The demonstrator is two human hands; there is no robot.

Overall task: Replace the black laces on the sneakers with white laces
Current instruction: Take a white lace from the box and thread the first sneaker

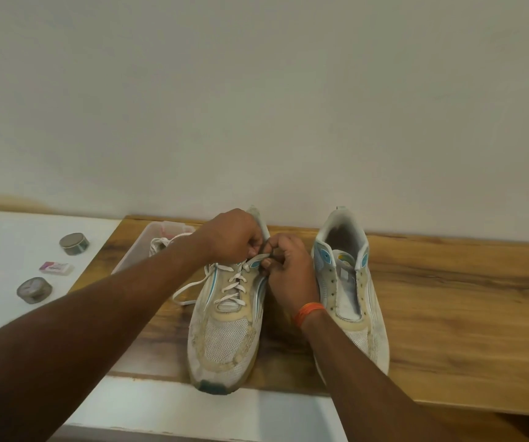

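White lace [236, 283] is running through the eyelets of the left sneaker [226, 317] on the wooden worktop [463, 314]. Both hands are meeting at its top eyelets: the left hand [231, 236] and right hand [288, 266] are curling their fingers [268, 261] tightly, pinching the lace end. Beside it, the unlaced right sneaker [349, 288] is standing.

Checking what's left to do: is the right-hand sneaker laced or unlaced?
Unlaced. The right sneaker shows bare eyelets and an exposed tongue, while the left sneaker already carries a white lace.
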